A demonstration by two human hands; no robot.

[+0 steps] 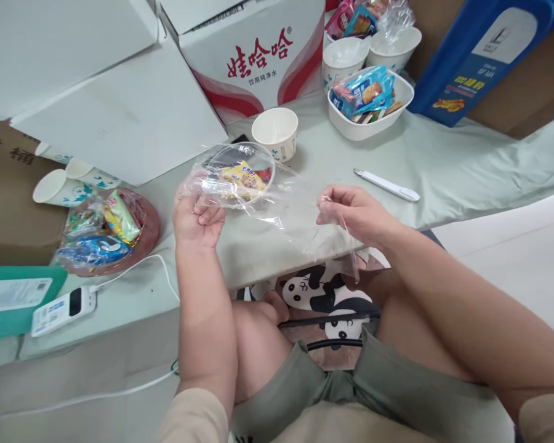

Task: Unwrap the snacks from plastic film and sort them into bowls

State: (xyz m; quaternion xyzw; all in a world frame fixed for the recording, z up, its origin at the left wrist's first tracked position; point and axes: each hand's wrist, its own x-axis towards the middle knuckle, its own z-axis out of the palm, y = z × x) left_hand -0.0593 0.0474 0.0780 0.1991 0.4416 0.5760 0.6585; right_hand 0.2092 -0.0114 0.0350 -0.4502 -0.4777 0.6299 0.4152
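My left hand [198,212] is closed on one end of a sheet of clear plastic film [281,209]; whether it is a flat sheet or a bag I cannot tell. The other end is pinched in the fingers of my right hand [351,209], and a loose strip hangs below it over the table edge. Behind the film, close to my left hand, is a round bowl [273,175] holding a yellow snack packet [242,178] and something red. A white paper cup [276,130] stands just beyond that bowl. To the right of it lies a white utility knife [388,184].
A white tub [372,128] of snack packets and paper cups [346,61] stand at the back right, beside a blue box [471,67]. White cartons [120,104] line the back. At left are a reddish snack bowl [150,224] and a cabled white power bank [64,312].
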